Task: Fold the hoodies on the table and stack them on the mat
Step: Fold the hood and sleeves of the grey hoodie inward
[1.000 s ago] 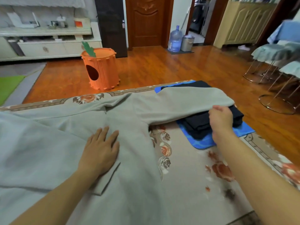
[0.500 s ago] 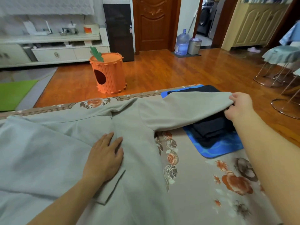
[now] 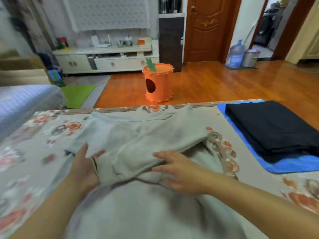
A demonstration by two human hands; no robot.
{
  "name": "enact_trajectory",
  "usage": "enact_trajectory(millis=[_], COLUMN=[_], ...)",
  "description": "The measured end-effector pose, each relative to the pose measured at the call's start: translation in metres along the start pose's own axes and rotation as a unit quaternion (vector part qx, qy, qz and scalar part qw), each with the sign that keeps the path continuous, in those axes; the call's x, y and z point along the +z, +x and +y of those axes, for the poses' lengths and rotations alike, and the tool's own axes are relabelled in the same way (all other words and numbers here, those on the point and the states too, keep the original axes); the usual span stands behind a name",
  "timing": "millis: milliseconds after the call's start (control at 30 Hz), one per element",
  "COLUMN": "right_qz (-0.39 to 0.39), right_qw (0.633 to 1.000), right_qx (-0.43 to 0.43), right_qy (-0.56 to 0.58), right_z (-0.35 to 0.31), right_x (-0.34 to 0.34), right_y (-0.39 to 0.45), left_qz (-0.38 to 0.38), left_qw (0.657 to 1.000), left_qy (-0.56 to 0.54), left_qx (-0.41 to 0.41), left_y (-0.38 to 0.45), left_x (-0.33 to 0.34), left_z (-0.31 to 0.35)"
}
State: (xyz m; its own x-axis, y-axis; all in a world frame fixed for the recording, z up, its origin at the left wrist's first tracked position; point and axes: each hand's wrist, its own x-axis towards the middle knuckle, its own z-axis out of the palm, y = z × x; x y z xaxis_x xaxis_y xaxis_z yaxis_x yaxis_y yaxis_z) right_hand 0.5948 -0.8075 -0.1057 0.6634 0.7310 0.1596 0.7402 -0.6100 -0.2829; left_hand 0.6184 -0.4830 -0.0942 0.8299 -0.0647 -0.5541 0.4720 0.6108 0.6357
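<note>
Hoodie [image 3: 155, 147] sleeves now seemingly crossed inward

A glossy orange-brown wooden floor [image 3: 215, 83] runs back to a carved wooden door [image 3: 205, 28] and a low white cabinet [image 3: 107, 62] against the pale wall. An orange carrot-shaped bin [image 3: 158, 83] stands on the floor, a green mat [image 3: 77, 95] lies to the left, and a water jug [image 3: 235, 56] sits beside a metal bin [image 3: 250, 57] near the doorway.

Two bare forearms and hands

The left hand [image 3: 85, 167] and right hand [image 3: 179, 171] are uncovered, no sleeve showing on either forearm up to the frame edge; motion blur softens the fingers [image 3: 159, 155].
</note>
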Motion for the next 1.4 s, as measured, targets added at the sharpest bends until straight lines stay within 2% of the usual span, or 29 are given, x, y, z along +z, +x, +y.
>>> enact_trajectory(millis=[67,100,167,233,367,467,567,633,667,733,800,833,900,933,967,1000,1033,1133,1200,1267,1400], right_qz=[0.022,0.023,-0.031,-0.084,-0.059,0.012,0.068,0.056,0.041,0.007,-0.051,-0.098,-0.216,-0.25,-0.275,-0.29,-0.261,-0.056,-0.03,-0.039,-0.065], right_qw=[0.996,0.989,0.962,0.931,0.894,0.86,0.826,0.812,0.819,0.839,0.858,0.858,0.83,0.811,0.798,0.799,0.813,0.906,0.934,0.927,0.889], right_qx=[0.057,0.112,0.224,0.292,0.355,0.378,0.469,0.507,0.5,0.475,0.477,0.488,0.511,0.528,0.533,0.516,0.503,0.397,0.315,0.306,0.376], right_qy=[-0.063,-0.094,-0.154,-0.204,-0.266,-0.342,-0.305,-0.283,-0.279,-0.266,-0.184,-0.126,-0.055,-0.039,-0.065,-0.107,-0.132,-0.137,-0.166,-0.212,-0.252], right_z=[0.026,0.039,0.064,0.082,0.109,0.122,0.138,0.147,0.153,0.162,0.169,0.172,0.171,0.171,0.172,0.171,0.174,0.194,0.212,0.234,0.272], right_x=[0.011,0.007,-0.006,-0.016,-0.02,-0.028,-0.034,-0.029,-0.026,-0.024,-0.033,-0.042,-0.07,-0.084,-0.094,-0.102,-0.107,-0.088,-0.067,-0.051,-0.044], right_y=[-0.004,-0.005,-0.006,-0.002,0.013,0.009,-0.015,-0.029,-0.032,-0.033,-0.028,-0.024,-0.009,-0.002,0.007,0.018,0.03,0.069,0.096,0.115,0.129], left_qz=[0.016,0.031,0.075,0.119,0.155,0.163,0.152,0.13,0.135,0.167,0.192,0.198,0.208,0.197,0.173,0.141,0.107,0.05,0.054,0.053,0.053], left_qw=[1.0,0.998,0.984,0.96,0.936,0.932,0.956,0.962,0.952,0.908,0.826,0.763,0.605,0.547,0.513,0.493,0.479,0.445,0.433,0.437,0.449], left_qy=[0.014,0.049,0.14,0.218,0.277,0.278,0.213,0.218,0.253,0.358,0.504,0.587,0.73,0.76,0.778,0.795,0.81,0.839,0.84,0.835,0.825], left_qx=[-0.01,0.009,0.082,0.132,0.149,0.167,0.134,0.103,0.104,0.139,0.166,0.182,0.242,0.29,0.319,0.324,0.32,0.308,0.321,0.33,0.34], left_y=[0.002,0.004,0.01,0.01,0.019,0.019,0.022,0.026,0.027,0.021,0.015,0.014,0.015,0.02,0.028,0.038,0.049,0.072,0.075,0.074,0.073], left_x=[-0.018,-0.021,-0.021,-0.013,-0.008,-0.006,-0.009,-0.014,-0.015,-0.01,-0.008,-0.008,-0.002,0.001,0.006,0.01,0.013,0.008,0.001,-0.001,0.001], left_z=[-0.015,-0.022,-0.032,-0.032,-0.017,-0.007,-0.01,-0.02,-0.024,-0.026,-0.024,-0.022,-0.017,-0.017,-0.019,-0.023,-0.029,-0.053,-0.058,-0.058,-0.056])
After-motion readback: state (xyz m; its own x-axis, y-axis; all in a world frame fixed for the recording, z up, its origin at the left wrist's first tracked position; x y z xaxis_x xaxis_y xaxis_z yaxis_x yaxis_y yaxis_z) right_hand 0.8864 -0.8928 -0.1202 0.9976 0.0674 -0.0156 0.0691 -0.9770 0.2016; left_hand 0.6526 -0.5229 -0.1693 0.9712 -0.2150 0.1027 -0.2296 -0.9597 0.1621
